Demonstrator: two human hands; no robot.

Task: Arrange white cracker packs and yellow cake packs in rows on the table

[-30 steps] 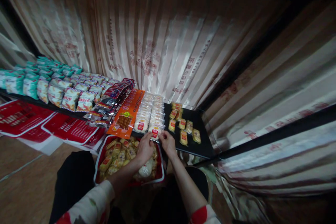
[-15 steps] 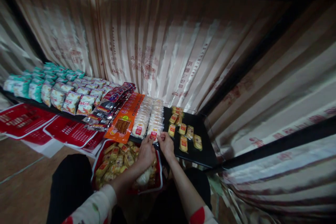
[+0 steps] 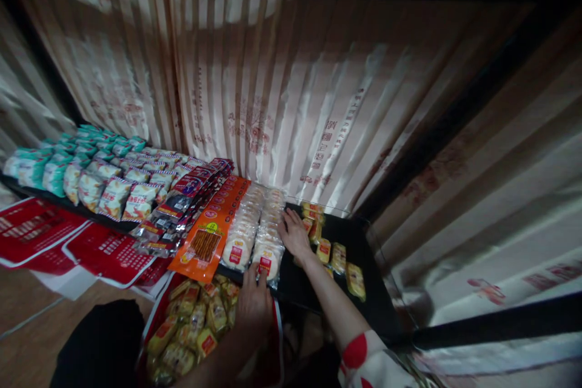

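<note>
1. Striped, shiny curtain fabric (image 3: 282, 91) hangs behind a low black shelf (image 3: 336, 279) crowded with packaged snacks.
2. At centre, the right hand (image 3: 294, 233) lies flat with fingers spread, pressing against the right side of two rows of round white wafer packs (image 3: 254, 224). It holds nothing.
3. The left hand (image 3: 254, 303), at 6 o'clock from those rows, touches the frontmost pack with its fingertips. Whether it pinches the pack I cannot tell.
4. The step in hand looks like squaring up the wafer rows: one hand bracing the side, the other the front end.
5. At 3 o'clock from the right hand, small yellow snack packs (image 3: 339, 257) lie loosely on the bare black shelf.
6. Under the left wrist, a red tray (image 3: 278, 339) holds a heap of similar yellow packs.
7. At 9 o'clock from the wafers sit orange packets (image 3: 207, 236), then dark red packets (image 3: 182, 200), then white and teal bags (image 3: 82, 170) farther left.
8. Red printed sheets (image 3: 91, 248) lie below the shelf edge at far left.
9. A sensible next move would be a gentle inward push, keeping the packs overlapped and aligned.
</note>
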